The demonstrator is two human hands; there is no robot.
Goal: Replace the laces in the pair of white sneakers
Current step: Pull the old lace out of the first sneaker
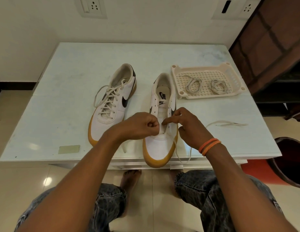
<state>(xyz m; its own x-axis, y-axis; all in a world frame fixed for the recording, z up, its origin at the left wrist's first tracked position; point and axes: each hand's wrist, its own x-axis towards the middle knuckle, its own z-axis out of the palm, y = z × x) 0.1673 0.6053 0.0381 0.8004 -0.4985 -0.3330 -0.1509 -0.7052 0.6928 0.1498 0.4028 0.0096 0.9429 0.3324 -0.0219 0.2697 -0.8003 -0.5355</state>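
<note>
Two white sneakers with black swooshes and gum soles stand on the white table (pixel 62 114). The left sneaker (pixel 110 104) is fully laced. The right sneaker (pixel 160 146) has bare upper eyelets, and its toe overhangs the table's front edge. My left hand (pixel 141 125) is curled and pinches a cream lace (pixel 177 148) at the lowest eyelets. My right hand (pixel 189 128) points its index finger at the same eyelet row, touching the shoe. The lace trails off the shoe's right side, over the front edge and out to the right (pixel 229 123).
A cream plastic tray (pixel 175 69) at the back right holds two coiled laces (pixel 193 85) (pixel 218 87). A piece of tape (pixel 69 149) is stuck near the front left. A dark bin (pixel 290 161) stands on the floor at the right. My knees are under the table's front edge.
</note>
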